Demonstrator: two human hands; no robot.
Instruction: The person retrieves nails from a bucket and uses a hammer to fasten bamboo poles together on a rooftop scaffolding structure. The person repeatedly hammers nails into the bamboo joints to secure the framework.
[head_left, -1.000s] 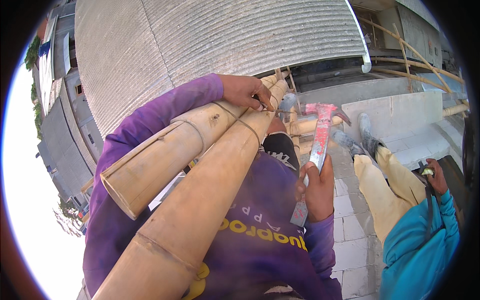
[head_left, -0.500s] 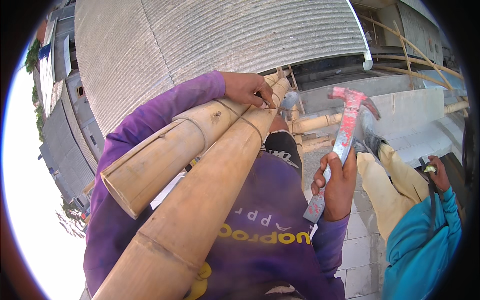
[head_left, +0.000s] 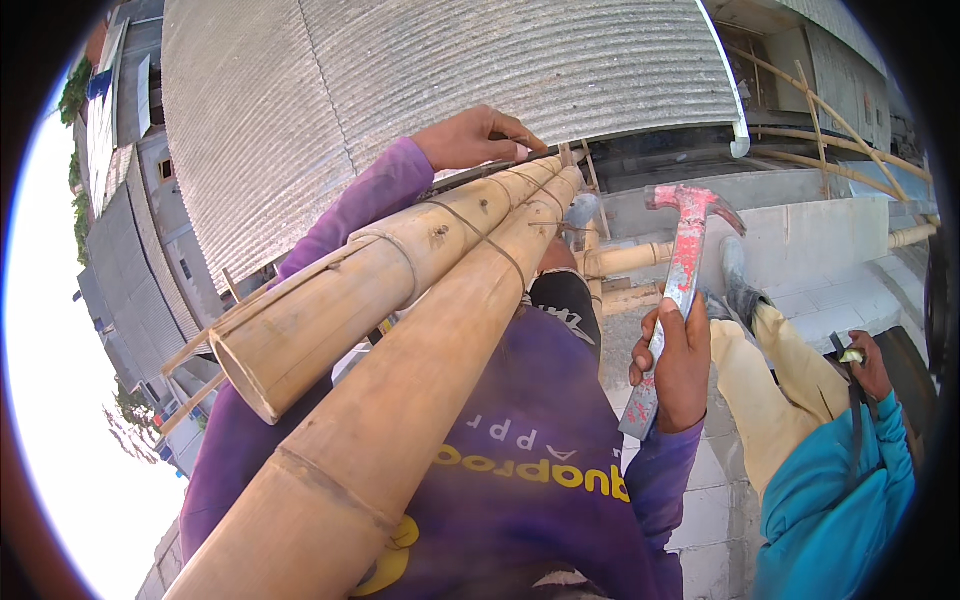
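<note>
Corrugated roofing behind; left hand (head_left: 478, 138) pinches a nail against bamboo poles (head_left: 420, 300), right hand (head_left: 678, 365) fist-gripped on raised claw hammer (head_left: 682, 262), poised for striking.

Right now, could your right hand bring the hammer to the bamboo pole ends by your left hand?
Probably yes. The right hand holds the hammer raised just right of the bamboo pole ends, with only open air between. The left hand rests right at that spot, so its fingers sit close.

Bamboo poles (head_left: 400, 330) block the left; open air surrounds the hammer (head_left: 675, 290).
</note>
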